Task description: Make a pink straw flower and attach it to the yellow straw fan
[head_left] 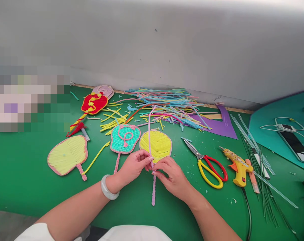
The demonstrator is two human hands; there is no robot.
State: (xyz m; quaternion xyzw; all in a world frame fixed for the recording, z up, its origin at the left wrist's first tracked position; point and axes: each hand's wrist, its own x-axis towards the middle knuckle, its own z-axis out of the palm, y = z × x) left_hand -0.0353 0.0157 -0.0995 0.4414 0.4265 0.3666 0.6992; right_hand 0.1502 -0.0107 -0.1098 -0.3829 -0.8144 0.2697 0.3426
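Note:
A light purple pipe cleaner [149,130] is pinched between the fingertips of my left hand [138,163], its long free end rising over a yellow fan [160,143]. My right hand [173,177] pinches close beside it, where the fan's face meets its purple-wrapped handle [153,192]; the fingertips cover that junction. The fan lies flat, edged in pale purple. Just left of it rests a turquoise fan [124,147] with pink trim and a curled pink motif, its handle partly hidden behind my left hand.
Left lie a pale yellow fan [66,155], a yellow pipe cleaner [96,157] and a red fan [94,103]. Loose pipe cleaners [164,98] pile up by the wall. On the right are scissors [205,164], a yellow glue gun [239,169], green wires [264,187] and a phone [294,142].

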